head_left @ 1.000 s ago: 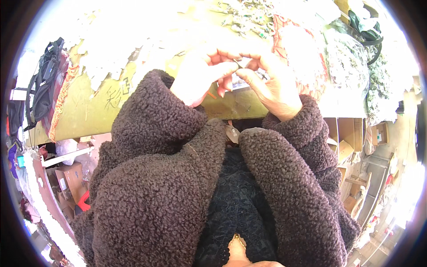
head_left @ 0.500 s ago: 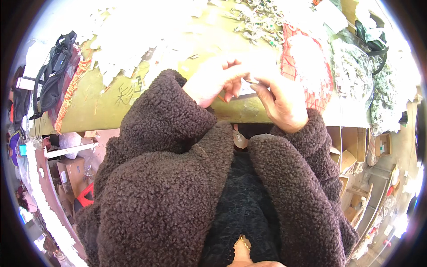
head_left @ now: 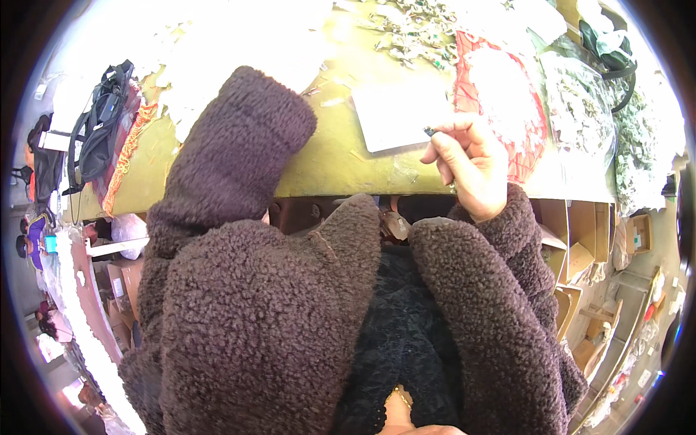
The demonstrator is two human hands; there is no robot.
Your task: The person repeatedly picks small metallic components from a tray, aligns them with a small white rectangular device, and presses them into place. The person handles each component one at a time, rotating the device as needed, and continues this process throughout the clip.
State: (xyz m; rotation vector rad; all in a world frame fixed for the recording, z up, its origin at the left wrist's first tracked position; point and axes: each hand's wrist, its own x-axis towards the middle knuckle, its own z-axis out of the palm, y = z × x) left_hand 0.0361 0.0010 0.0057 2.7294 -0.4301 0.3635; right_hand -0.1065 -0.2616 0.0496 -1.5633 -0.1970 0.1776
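My right hand (head_left: 473, 161) is over the near part of the table, thumb and forefinger pinched on a small dark piece (head_left: 429, 131). Its exact kind is too small to make out. Below and to the left of those fingers lies a white rectangular sheet or card (head_left: 391, 116). My left arm in its brown fleece sleeve (head_left: 243, 138) reaches forward over the table; beyond the cuff the hand is lost in bright glare, so its fingers do not show.
The yellow-green table (head_left: 326, 170) carries a heap of small metallic and green pieces (head_left: 420, 29) at the back. A red mesh bag (head_left: 464, 76) and a clear plastic bag (head_left: 580, 109) lie to the right. A black bag (head_left: 105, 119) sits at the left; cardboard boxes (head_left: 583, 225) stand below.
My left hand has moved away from the right one, forward and left into the glare. The right hand stays near its place, still pinching. The white sheet now shows more fully.
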